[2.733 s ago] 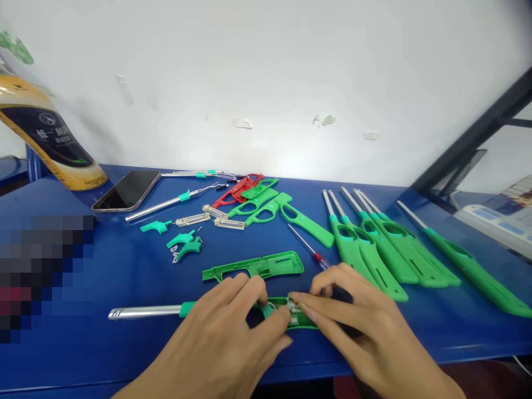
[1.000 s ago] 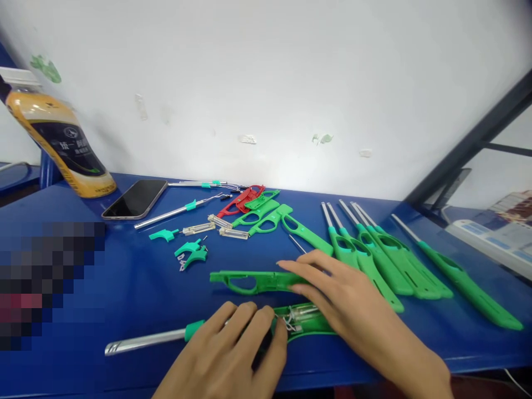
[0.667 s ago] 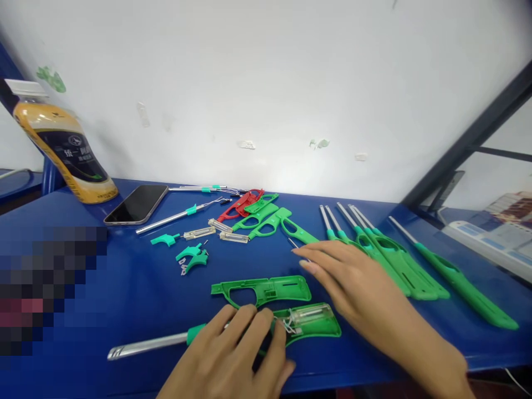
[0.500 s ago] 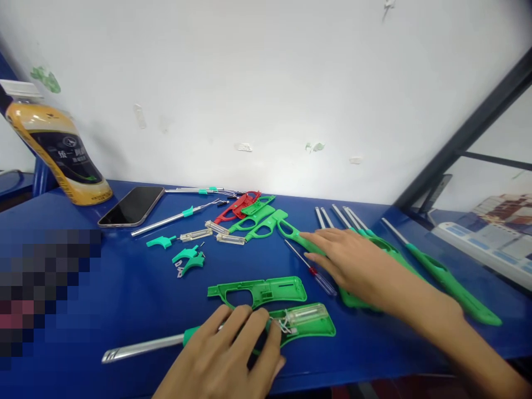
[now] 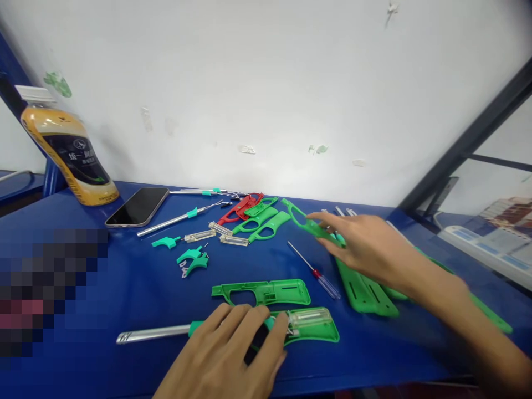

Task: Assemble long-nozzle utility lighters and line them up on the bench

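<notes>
My left hand (image 5: pixel 233 354) lies near the table's front edge, fingers curled over an open green lighter half (image 5: pixel 313 327) with a long metal tube (image 5: pixel 153 334), holding it down. A loose green cover shell (image 5: pixel 266 291) lies just behind it. My right hand (image 5: pixel 366 246) is further back on the right, pinching one end of a green handle shell (image 5: pixel 301 219) that is lifted off the table. A small screwdriver with a red collar (image 5: pixel 316 271) lies between the two hands.
Assembled green lighters (image 5: pixel 366 288) lie under and right of my right arm. Behind are green and red shells (image 5: pixel 253 213), clear tanks (image 5: pixel 220 233), teal triggers (image 5: pixel 191 257), a phone (image 5: pixel 137 206) and a yellow bottle (image 5: pixel 70 155) by the white wall.
My right hand left the open lighter, reached back and right, and took hold of a green handle shell, lifting it. My left hand stayed on the open lighter.
</notes>
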The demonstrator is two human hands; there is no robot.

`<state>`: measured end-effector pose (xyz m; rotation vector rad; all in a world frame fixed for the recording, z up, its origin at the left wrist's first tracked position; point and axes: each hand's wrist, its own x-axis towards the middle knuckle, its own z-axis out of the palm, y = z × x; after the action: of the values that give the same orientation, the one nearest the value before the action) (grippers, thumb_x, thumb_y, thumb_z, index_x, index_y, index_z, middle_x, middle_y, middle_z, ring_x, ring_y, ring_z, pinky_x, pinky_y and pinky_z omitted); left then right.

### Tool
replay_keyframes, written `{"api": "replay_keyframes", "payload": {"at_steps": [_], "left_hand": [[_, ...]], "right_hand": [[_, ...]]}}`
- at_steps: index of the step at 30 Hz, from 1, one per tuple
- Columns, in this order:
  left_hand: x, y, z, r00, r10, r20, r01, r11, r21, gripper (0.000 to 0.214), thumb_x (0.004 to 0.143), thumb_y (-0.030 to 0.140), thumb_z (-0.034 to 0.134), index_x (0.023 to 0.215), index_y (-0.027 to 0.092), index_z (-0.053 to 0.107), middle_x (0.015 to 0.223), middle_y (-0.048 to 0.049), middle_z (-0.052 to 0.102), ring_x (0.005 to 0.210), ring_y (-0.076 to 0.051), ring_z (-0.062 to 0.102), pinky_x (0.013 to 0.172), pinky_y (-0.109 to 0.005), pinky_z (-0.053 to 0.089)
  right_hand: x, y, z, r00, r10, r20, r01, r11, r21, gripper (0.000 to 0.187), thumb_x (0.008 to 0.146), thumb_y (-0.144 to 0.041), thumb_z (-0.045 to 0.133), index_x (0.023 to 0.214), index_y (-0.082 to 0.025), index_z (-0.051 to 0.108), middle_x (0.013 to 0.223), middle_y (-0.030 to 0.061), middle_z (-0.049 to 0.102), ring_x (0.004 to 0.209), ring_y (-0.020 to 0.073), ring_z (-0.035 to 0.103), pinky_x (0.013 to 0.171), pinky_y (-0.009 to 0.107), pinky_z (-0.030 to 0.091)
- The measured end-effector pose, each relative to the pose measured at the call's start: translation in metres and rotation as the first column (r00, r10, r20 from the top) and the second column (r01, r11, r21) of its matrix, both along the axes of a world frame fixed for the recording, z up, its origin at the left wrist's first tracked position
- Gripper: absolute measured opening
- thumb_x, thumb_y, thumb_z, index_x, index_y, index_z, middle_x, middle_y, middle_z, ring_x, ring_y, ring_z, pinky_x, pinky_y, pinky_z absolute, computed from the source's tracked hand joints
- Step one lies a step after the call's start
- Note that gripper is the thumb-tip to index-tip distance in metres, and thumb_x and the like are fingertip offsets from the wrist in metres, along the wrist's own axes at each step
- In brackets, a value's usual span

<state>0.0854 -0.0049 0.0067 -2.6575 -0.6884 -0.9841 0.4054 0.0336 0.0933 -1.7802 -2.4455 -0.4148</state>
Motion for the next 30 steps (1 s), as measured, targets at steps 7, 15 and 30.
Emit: {"api": "replay_keyframes", "payload": {"at_steps": [7,15,30], "left_hand": [[-0.01,-0.002,0.011,0.978,0.106,0.181,-0.07,0.979,-0.192,0.032,0.116,0.02,0.046,0.145,0.023,0.059,0.131,-0.0054,0.078,0.12,-0.018,0.079,0.105,-0.025,0.062],[-0.022,0.011,0.027,0.962,0.136,0.238,-0.084,0.973,-0.214,0.021,0.112,0.019,0.051,0.126,0.026,0.066,0.119,-0.0014,0.075,0.108,-0.014,0.076,0.096,-0.02,0.061],[-0.033,0.011,0.007,0.995,0.065,0.08,-0.055,0.99,-0.127,0.035,0.116,0.016,0.037,0.113,0.028,0.069,0.106,0.0024,0.083,0.094,-0.021,0.08,0.092,-0.034,0.062]], "right_hand": [[-0.009,-0.052,0.018,0.968,0.197,-0.155,-0.194,0.98,0.033,0.043,0.11,-0.044,0.062,0.154,-0.045,0.063,0.131,-0.003,0.083,0.106,0.0247,0.084,0.087,0.038,0.066],[-0.034,-0.073,0.001,0.942,0.308,-0.13,-0.331,0.913,-0.238,0.041,0.11,-0.036,0.07,0.151,-0.04,0.064,0.133,-0.0036,0.081,0.112,0.0251,0.081,0.09,0.042,0.064],[-0.054,-0.068,-0.006,0.911,0.34,-0.233,-0.402,0.858,-0.32,0.012,0.11,-0.034,0.073,0.122,-0.033,0.07,0.134,-0.0057,0.081,0.119,0.0227,0.077,0.108,0.041,0.052]]}}
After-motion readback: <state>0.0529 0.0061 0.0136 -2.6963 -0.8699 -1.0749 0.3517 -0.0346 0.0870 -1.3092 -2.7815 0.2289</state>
